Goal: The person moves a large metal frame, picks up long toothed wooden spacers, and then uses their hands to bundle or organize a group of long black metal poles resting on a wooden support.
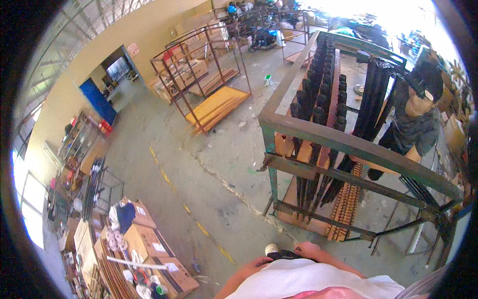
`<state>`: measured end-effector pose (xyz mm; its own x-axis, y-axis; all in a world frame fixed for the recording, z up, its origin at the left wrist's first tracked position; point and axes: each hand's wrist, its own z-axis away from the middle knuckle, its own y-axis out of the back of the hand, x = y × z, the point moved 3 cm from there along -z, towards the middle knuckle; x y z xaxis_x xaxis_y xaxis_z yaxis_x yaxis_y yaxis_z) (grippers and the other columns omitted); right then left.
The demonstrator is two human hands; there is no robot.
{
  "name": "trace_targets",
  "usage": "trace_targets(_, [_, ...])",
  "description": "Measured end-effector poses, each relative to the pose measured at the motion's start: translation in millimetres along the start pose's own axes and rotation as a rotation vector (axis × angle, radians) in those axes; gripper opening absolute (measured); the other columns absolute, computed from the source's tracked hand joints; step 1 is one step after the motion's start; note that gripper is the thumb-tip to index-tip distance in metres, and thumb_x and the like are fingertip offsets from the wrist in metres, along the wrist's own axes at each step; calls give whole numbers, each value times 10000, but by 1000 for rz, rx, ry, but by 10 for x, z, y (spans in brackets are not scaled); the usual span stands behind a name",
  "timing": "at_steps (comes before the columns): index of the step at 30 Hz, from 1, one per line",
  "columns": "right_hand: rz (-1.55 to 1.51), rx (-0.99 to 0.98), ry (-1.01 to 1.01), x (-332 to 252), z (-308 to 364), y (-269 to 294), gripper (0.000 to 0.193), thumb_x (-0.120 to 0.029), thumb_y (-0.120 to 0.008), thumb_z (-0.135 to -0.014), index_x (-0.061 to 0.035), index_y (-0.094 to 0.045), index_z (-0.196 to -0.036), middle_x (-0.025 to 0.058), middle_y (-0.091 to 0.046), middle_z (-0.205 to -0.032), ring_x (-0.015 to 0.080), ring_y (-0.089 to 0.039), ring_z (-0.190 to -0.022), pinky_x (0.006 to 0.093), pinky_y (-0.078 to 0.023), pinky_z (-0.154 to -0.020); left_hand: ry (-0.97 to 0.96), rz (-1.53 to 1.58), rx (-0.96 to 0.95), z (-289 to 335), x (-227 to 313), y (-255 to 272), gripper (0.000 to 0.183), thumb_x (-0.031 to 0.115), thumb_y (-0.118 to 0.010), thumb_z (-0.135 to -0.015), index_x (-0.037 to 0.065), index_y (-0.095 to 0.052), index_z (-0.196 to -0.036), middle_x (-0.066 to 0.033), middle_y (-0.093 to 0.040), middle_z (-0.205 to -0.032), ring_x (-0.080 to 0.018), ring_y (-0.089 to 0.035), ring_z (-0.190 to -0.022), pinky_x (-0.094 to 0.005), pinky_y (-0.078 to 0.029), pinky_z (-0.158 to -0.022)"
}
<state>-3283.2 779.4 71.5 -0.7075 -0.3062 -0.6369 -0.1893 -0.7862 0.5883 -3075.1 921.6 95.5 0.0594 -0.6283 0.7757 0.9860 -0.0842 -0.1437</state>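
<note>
My left hand (258,262) and my right hand (306,250) are low in the picture, close in front of my white shirt (318,281). Dark cloth or a dark object (286,255) shows between them; I cannot tell whether either hand touches it. The right fingers look curled, but what may be in them is hidden. Of the left hand, mostly the back shows. Ahead to the right stands a green metal rack (323,132) holding upright rows of black rods (318,94). Beyond it, a co-worker (416,122) in a dark shirt reaches toward a bundle of black rods (377,94).
Cardboard boxes (149,239) with rods and cloth on top stand at the lower left. Further off is a rusty frame cart (199,74) with a yellow base (219,105). A broken yellow line (199,224) runs along the floor. A blue door (97,99) opens at the far left.
</note>
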Motion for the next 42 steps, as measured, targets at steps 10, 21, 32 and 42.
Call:
trace_targets(10, [-108,182,-176,-32,-112,-363,227,-272,-521,-757,-73,-585,-844,143,-601,-824,318,-572,-759,405,-452,-676,-392,-1079,-415,-121,579,725,315,185,-543,-791,83,-519,-1089,-60,-515,-1096,-207,-472,-1030,-332,-378,-866])
trace_targets(21, [-61,196,-179,-66,-188,-513,227,-266,-512,-760,-84,-591,-868,146,-606,-825,332,-572,-766,407,-451,-685,-238,-331,-708,-168,1302,209,335,263,-453,-861,63,-503,-1126,-99,-497,-1111,-199,-414,-1099,-313,-282,-966])
trace_targets(32, [-70,101,-117,-730,121,69,283,-268,-533,-763,-101,-582,-986,153,-605,-852,314,-576,-794,391,-457,-698,-369,-672,-733,-446,1241,316,384,229,-561,-777,44,-510,-1111,-113,-518,-1088,-209,-487,-1020,-324,-372,-872])
trace_targets(42, [-118,-9,-65,-1221,539,617,310,-287,-530,-760,-91,-564,-997,133,-589,-964,294,-561,-879,387,-438,-750,3,-1251,-323,-198,1708,244,364,306,-540,-731,81,-560,-1015,-172,-565,-970,-323,-540,-910,-390,-427,-770])
